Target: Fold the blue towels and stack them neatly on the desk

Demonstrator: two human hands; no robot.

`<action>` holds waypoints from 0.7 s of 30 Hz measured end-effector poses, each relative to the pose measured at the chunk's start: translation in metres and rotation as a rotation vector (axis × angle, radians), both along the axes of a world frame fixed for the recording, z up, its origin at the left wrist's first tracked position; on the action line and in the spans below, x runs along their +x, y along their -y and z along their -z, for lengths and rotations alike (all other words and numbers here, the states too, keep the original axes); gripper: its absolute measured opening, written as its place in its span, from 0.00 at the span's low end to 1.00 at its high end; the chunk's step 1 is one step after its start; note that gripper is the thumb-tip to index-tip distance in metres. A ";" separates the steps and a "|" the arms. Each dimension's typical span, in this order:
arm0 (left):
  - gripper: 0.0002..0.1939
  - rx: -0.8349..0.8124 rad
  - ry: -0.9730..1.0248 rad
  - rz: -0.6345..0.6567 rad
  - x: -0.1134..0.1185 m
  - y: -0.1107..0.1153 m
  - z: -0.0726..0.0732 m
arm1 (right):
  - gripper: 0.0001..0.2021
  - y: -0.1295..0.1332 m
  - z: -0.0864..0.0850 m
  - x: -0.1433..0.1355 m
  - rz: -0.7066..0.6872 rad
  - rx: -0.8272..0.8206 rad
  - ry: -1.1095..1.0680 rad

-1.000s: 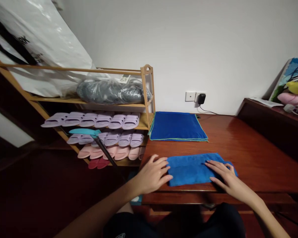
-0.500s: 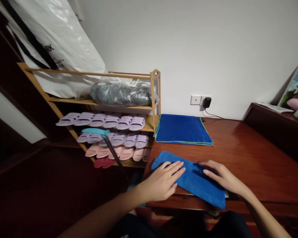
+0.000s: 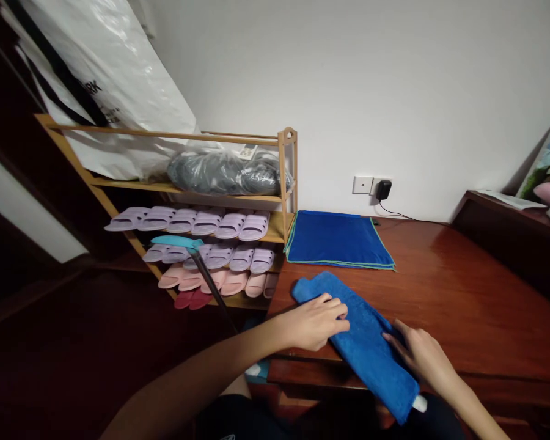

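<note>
A folded bright blue towel [image 3: 364, 339] lies slantwise across the front edge of the wooden desk, its near end hanging over the edge. A small white tag [image 3: 420, 403] sticks out at that end. My left hand [image 3: 318, 321] rests on the towel's left side, fingers curled and closed on the cloth. At the towel's right edge, my right hand [image 3: 419, 354] pinches the fabric, with some fingertips hidden by the cloth. Behind the towel, a stack of flat, darker blue cloths [image 3: 339, 239] with green edging lies against the wall.
The reddish wooden desk [image 3: 453, 287] stretches right to a raised shelf [image 3: 495, 214]. At left stands a shoe rack [image 3: 282, 177] with several slippers [image 3: 254, 226] and a white bag [image 3: 132, 79]. A blue-headed pole [image 3: 211, 284] leans before it. A black plug [image 3: 384, 189] trails a cable.
The bright blue towel has turned to a steeper slant, its near end now hanging lower over the desk edge. My left fingers have curled in from lying flat, and my right hand has moved nearer.
</note>
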State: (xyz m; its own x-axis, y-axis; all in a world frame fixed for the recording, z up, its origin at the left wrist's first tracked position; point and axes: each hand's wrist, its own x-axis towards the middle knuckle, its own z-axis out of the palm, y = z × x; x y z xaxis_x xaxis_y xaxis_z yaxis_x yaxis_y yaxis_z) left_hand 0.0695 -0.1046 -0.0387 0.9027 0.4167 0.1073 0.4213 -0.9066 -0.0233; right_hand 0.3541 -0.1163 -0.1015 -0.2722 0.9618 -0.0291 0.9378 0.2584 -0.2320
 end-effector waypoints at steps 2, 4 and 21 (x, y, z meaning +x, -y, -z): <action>0.09 0.058 0.047 0.064 -0.002 -0.005 0.005 | 0.20 0.008 0.003 0.009 0.075 0.027 0.031; 0.08 0.137 0.077 0.099 -0.003 -0.009 0.011 | 0.21 0.015 0.007 0.021 0.144 0.036 0.063; 0.24 -0.033 -0.029 -0.037 0.014 -0.041 0.002 | 0.24 0.069 0.018 0.071 0.226 -0.036 -0.323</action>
State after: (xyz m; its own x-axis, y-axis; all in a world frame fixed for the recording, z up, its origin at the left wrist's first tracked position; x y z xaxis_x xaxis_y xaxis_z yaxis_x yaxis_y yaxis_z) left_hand 0.0833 -0.0638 -0.0404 0.8891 0.4528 0.0671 0.4542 -0.8909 -0.0068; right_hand 0.4248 -0.1853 -0.1200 -0.0544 0.9985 -0.0114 0.8471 0.0401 -0.5299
